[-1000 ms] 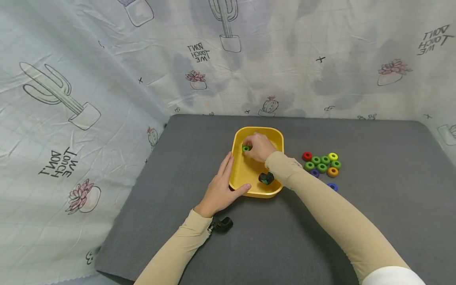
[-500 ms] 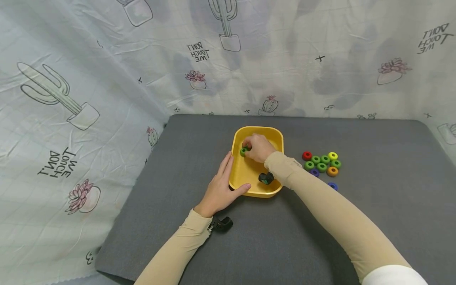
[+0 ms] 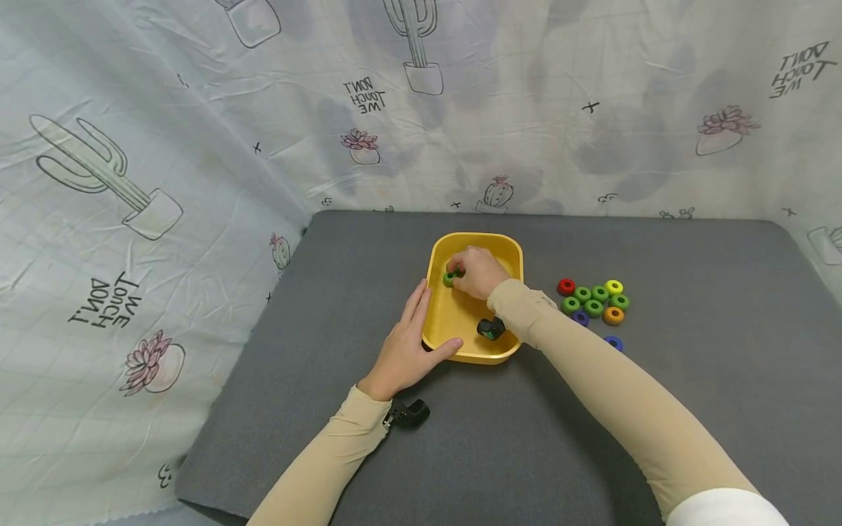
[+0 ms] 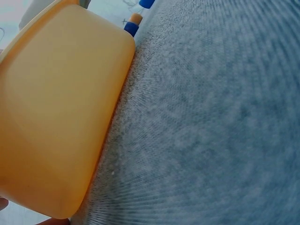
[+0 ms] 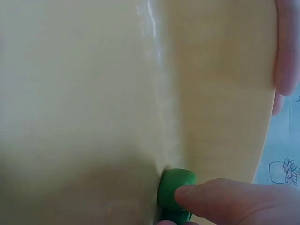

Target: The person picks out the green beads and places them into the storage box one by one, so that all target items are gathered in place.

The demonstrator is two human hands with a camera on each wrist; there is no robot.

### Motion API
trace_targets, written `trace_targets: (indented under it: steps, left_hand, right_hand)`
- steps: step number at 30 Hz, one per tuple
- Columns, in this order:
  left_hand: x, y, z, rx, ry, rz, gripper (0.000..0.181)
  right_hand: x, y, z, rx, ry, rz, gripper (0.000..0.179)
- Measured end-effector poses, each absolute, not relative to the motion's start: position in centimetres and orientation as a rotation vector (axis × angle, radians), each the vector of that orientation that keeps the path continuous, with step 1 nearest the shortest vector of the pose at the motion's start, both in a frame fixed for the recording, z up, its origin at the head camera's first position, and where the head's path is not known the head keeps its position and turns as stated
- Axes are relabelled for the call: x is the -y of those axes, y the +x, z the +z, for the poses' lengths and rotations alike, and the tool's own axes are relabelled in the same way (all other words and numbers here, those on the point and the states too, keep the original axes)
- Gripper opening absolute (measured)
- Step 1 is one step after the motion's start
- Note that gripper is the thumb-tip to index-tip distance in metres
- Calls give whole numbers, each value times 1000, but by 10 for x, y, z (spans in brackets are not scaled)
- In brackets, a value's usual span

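In the head view, a yellow plastic tub (image 3: 463,321) stands on the grey table. My left hand (image 3: 403,351) lies against its left side, fingers straight along the wall and thumb on the near rim. My right hand (image 3: 478,270) reaches inside, near the far left part, and pinches a green ring-shaped bead (image 3: 449,279). In the right wrist view the thumb presses on the green bead (image 5: 176,189) by the tub's inner wall. A second green piece (image 5: 176,215) shows just below it, partly hidden by fingertips.
Right of the tub lies a cluster of beads: several green ones (image 3: 593,308), a red bead (image 3: 566,287), a yellow bead (image 3: 614,287), an orange bead (image 3: 614,315) and a dark blue bead (image 3: 581,318). A blue bead (image 3: 614,343) sits nearer, partly behind the right sleeve.
My right hand has stayed at the same spot in the tub, while the green bead at its fingertips has shifted slightly left and nearer. The left hand has not moved.
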State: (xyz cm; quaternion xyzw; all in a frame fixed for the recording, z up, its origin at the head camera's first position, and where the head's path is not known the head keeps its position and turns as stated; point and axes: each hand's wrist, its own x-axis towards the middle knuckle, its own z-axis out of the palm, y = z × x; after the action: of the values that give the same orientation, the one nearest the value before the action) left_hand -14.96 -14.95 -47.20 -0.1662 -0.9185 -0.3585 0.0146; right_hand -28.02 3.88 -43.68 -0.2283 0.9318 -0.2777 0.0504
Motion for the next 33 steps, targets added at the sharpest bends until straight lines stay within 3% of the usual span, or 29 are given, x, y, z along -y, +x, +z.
trace_targets:
  steps: [20, 33]
  left_hand:
    - [148, -151, -471, 2859, -504, -1137, 105]
    - [150, -149, -472, 2850, -501, -1149, 107]
  right_hand:
    - [-56, -272, -414, -2815, -602, -1082, 27]
    - [-110, -226, -390, -2911, -615, -1341, 21]
